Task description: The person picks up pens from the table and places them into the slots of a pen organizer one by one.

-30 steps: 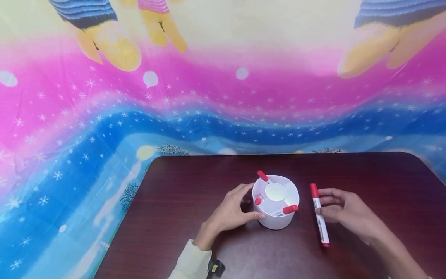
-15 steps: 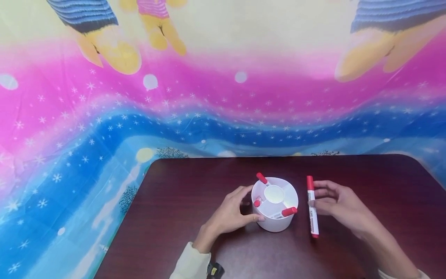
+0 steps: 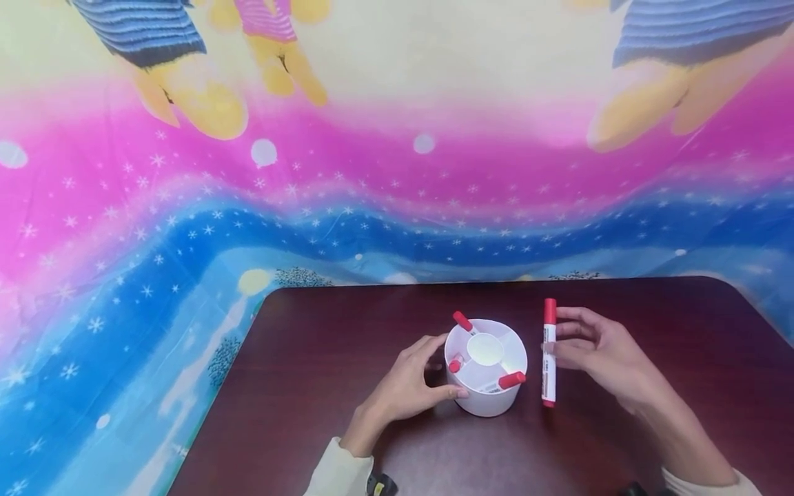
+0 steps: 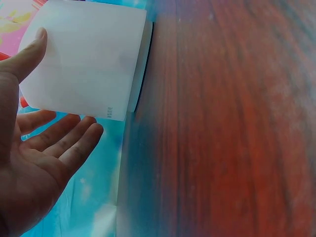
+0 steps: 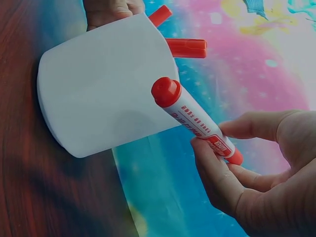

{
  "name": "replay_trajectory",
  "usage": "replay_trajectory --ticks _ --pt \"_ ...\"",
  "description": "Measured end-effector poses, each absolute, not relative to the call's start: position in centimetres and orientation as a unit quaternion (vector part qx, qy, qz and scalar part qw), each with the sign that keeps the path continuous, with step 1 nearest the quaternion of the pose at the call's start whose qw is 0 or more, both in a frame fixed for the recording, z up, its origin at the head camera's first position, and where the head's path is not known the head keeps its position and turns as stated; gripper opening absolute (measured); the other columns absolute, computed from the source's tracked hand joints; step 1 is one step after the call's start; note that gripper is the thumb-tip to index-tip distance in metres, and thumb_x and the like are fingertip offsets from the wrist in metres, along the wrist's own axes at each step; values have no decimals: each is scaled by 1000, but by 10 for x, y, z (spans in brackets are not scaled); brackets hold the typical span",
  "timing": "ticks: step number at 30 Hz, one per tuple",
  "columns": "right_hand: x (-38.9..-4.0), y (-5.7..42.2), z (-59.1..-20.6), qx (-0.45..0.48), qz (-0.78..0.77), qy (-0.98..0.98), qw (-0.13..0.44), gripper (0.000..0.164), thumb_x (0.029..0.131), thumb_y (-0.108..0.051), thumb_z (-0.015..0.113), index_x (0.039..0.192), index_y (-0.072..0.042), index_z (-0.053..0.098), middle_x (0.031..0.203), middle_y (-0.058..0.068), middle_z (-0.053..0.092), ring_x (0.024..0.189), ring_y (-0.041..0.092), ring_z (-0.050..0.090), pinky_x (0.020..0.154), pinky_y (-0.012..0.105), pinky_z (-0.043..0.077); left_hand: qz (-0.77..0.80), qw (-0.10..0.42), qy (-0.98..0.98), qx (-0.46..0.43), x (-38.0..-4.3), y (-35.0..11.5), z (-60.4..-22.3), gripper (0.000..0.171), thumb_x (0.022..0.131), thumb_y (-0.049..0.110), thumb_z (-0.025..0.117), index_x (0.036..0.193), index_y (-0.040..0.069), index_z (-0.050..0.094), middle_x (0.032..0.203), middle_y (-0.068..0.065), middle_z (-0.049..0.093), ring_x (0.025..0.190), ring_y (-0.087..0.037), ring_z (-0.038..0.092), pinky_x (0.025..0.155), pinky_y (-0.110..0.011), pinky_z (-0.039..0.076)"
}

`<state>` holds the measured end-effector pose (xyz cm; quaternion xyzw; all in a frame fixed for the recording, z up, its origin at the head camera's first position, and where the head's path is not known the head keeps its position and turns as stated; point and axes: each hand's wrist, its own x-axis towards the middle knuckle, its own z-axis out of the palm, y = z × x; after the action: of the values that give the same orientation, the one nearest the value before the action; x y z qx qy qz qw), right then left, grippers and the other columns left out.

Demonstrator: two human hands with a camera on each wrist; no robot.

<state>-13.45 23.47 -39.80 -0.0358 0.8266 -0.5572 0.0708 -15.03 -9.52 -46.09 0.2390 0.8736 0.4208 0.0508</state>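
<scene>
A round white pen holder [image 3: 486, 403] with divided compartments and a central cup stands on the table, several red-capped markers in it, such as the red-capped marker [image 3: 512, 379] leaning on its near rim. My left hand [image 3: 403, 379] holds the holder's left side, thumb in front and fingers around the back; the left wrist view shows that thumb against the white wall [image 4: 89, 59]. To the right of the holder, my right hand [image 3: 611, 358] pinches a white marker [image 3: 549, 358] with red ends between thumb and fingers. It is upright in the head view, apart from the holder.
The dark red-brown wooden table [image 3: 310, 358] has rounded far corners. Behind it hangs a colourful cloth [image 3: 372, 172] printed with snowflakes and cartoon figures. A dark band [image 3: 381, 484] sits at the left wrist by the pale sleeve [image 3: 341, 468].
My right hand has raised the marker and brought it slightly left, turning it from tilted to nearly upright. My left hand keeps its place on the pen holder.
</scene>
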Motion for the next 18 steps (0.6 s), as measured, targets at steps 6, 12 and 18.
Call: replay_trajectory --ticks 6,12,18 --pt "-137 234 -394 -39 -565 822 63 78 99 -15 79 161 2 36 132 21 64 100 1 74 84 25 66 420 48 874 241 -150 -95 -462 92 84 50 91 161 27 48 139 4 64 120 -10 69 102 -24 60" --pt "-138 233 -386 -35 -573 817 54 80 98 -16 80 162 1 35 124 8 66 101 3 75 85 25 66 449 38 854 261 -151 -94 -464 89 84 40 94 160 23 49 144 3 62 125 -10 67 103 -21 58" --pt "-142 234 -385 -39 -587 807 41 83 97 -13 81 163 1 32 120 -1 67 100 1 75 84 24 66 476 65 842 244 -151 -93 -464 92 83 38 95 160 25 47 146 2 60 131 -15 66 104 -29 60"
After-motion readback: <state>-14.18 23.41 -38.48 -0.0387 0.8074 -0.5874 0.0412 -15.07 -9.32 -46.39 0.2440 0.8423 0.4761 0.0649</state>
